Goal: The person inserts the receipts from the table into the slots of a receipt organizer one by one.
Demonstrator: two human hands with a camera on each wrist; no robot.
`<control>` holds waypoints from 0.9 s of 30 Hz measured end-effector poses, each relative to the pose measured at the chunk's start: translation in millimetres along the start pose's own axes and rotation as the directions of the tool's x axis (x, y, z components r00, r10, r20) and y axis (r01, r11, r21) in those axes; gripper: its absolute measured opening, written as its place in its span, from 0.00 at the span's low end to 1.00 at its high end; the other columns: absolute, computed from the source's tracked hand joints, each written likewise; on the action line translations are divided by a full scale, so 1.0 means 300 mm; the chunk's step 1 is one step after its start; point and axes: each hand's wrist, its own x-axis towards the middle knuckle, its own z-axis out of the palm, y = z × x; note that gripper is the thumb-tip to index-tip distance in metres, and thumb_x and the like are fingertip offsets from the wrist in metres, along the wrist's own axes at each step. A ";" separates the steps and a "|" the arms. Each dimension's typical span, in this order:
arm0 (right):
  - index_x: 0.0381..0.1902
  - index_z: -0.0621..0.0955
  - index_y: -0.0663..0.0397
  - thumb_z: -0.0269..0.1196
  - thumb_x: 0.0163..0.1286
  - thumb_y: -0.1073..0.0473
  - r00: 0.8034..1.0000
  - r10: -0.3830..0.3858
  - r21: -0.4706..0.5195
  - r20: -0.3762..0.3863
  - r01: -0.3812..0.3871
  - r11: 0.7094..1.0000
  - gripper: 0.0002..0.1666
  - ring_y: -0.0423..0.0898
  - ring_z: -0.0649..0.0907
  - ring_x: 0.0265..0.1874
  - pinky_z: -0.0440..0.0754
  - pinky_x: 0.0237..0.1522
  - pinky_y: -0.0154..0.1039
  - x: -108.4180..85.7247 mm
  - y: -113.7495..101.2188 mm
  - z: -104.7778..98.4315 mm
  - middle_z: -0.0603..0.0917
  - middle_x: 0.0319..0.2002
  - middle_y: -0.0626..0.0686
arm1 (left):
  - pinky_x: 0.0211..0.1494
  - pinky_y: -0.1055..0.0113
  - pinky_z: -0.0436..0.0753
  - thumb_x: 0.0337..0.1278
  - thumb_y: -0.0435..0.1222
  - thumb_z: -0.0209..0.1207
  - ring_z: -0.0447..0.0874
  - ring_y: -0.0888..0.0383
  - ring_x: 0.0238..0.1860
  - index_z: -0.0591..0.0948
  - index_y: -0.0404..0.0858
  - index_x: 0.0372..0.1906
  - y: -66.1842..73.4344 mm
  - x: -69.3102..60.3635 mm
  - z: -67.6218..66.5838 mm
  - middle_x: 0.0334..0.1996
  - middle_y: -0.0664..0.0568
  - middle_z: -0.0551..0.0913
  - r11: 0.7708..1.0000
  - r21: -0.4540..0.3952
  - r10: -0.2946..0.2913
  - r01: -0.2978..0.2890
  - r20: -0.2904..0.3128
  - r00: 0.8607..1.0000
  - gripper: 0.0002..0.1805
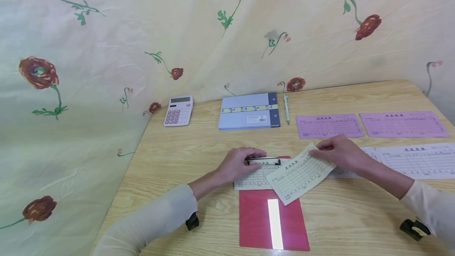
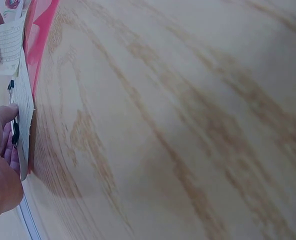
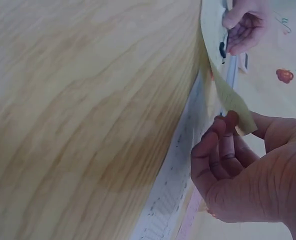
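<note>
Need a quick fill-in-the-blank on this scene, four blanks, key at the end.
1. The clipboard is ____ in colour.
2. The right hand holds a loose slip, while the left hand grips the clipboard's metal ____.
3. The pen lies to the ____ of the notebook.
4. Exactly ____ purple slips show.

Missing words: red; clip; right; two

The loose slip (image 1: 298, 177) hides part of the clipped slip (image 1: 249, 184); their fine print is too small to read. The right forearm (image 1: 387, 177) partly covers the right white form (image 1: 423, 163), which the head view's right edge crops. The left wrist view cuts off the left hand (image 2: 3, 170).
</note>
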 end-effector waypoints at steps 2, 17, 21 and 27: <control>0.53 0.90 0.62 0.71 0.73 0.50 1.000 0.007 0.010 0.016 -0.007 1.000 0.22 0.48 0.76 0.38 0.68 0.31 0.35 0.002 0.000 -0.005 0.88 0.38 0.48 | 0.61 0.74 0.79 0.67 0.34 0.71 0.83 0.68 0.59 0.86 0.44 0.63 0.000 0.001 -0.001 0.58 0.60 0.88 1.000 0.001 0.008 -0.008 0.000 1.000 0.21; 0.60 0.81 0.78 0.68 0.74 0.65 0.987 -0.007 0.239 0.162 -0.033 0.970 0.23 0.44 0.87 0.35 0.87 0.35 0.40 0.026 0.020 -0.064 0.89 0.51 0.65 | 0.60 0.74 0.79 0.67 0.34 0.71 0.83 0.68 0.58 0.86 0.44 0.64 0.002 0.002 -0.005 0.58 0.59 0.88 1.000 0.009 0.029 -0.029 0.007 1.000 0.21; 0.61 0.80 0.79 0.68 0.74 0.65 0.987 0.004 0.215 0.162 -0.040 0.976 0.25 0.47 0.88 0.38 0.88 0.37 0.42 0.028 0.021 -0.077 0.88 0.52 0.66 | 0.61 0.75 0.78 0.68 0.36 0.71 0.83 0.67 0.60 0.86 0.44 0.65 0.006 0.002 -0.011 0.59 0.59 0.88 0.996 0.063 0.054 -0.055 0.018 0.998 0.22; 0.61 0.81 0.77 0.68 0.75 0.62 0.987 0.030 0.221 0.161 -0.065 0.973 0.25 0.46 0.86 0.37 0.88 0.37 0.41 0.033 0.022 -0.093 0.89 0.50 0.62 | 0.60 0.75 0.79 0.68 0.39 0.71 0.85 0.65 0.60 0.85 0.44 0.65 0.007 0.005 -0.024 0.59 0.57 0.88 0.970 0.200 0.135 -0.139 0.035 0.990 0.22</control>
